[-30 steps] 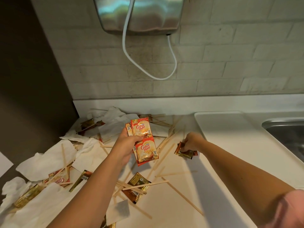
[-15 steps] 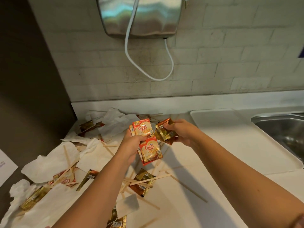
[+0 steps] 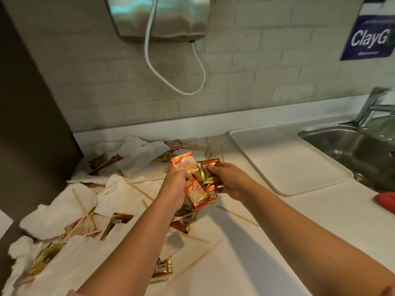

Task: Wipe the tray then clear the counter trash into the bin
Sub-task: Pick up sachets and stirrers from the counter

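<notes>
My left hand grips a bunch of red and cream creamer sachets above the white counter. My right hand pinches gold and brown coffee sachets and holds them against that bunch, so the two hands meet at the middle. The white tray lies flat on the counter to the right of my hands. More trash covers the counter to the left: crumpled white paper napkins, wooden stir sticks and loose foil sachets. No bin is in view.
A steel sink with a tap sits at the far right. A red cloth lies by the sink's front edge. A metal dispenser with a white cable hangs on the tiled wall. A dark panel bounds the counter on the left.
My right hand lifted coffee sachets off the counter and brought them left to the bunch in my left hand. The view shifted right, showing the tap and a wall sign.
</notes>
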A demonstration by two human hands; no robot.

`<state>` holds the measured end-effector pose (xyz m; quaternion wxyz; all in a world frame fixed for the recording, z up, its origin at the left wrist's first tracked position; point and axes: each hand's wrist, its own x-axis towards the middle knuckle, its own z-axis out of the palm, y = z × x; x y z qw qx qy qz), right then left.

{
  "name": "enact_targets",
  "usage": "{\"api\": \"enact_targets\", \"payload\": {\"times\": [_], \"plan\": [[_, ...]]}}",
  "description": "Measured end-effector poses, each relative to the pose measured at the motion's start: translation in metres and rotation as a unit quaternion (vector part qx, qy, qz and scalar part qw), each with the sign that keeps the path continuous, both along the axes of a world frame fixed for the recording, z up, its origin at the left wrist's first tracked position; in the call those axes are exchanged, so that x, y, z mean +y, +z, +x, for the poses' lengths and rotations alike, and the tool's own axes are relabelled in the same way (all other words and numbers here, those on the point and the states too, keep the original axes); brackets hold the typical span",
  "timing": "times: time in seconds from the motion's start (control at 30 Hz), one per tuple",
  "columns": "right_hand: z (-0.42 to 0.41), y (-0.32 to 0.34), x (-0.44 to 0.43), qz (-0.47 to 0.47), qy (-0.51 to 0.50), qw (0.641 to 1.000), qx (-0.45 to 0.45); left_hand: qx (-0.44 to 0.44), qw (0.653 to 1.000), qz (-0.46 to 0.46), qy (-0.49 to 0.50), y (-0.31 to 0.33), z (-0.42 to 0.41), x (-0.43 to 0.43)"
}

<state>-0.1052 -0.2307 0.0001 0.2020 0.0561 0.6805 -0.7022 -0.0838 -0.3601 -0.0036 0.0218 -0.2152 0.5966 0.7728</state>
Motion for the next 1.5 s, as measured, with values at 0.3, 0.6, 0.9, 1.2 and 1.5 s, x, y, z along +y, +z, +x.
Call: {"api": "enact_targets", "payload": {"times": [0.3,0.6,0.9,1.2,1.5], "plan": [[0.023,-0.007,0.040,0.006,0.060,0.998,-0.033,0.001,0.998,0.004,-0.065,0.004,0.027,0.043],[0.061,-0.004,0.132,-0.003,0.059,0.998,-0.031,0.021,0.986,-0.051,-0.154,-0.001,0.059,0.125],[0.118,-0.023,0.256,0.002,0.099,0.993,-0.068,0.037,0.965,-0.023,-0.259,-0.012,0.122,0.230],[0.189,-0.053,0.386,0.034,0.185,0.974,-0.130,0.020,0.914,-0.066,-0.400,-0.057,0.182,0.330],[0.246,-0.156,0.437,0.089,0.098,0.957,-0.258,-0.197,0.894,-0.062,-0.397,-0.155,0.228,0.396]]}}
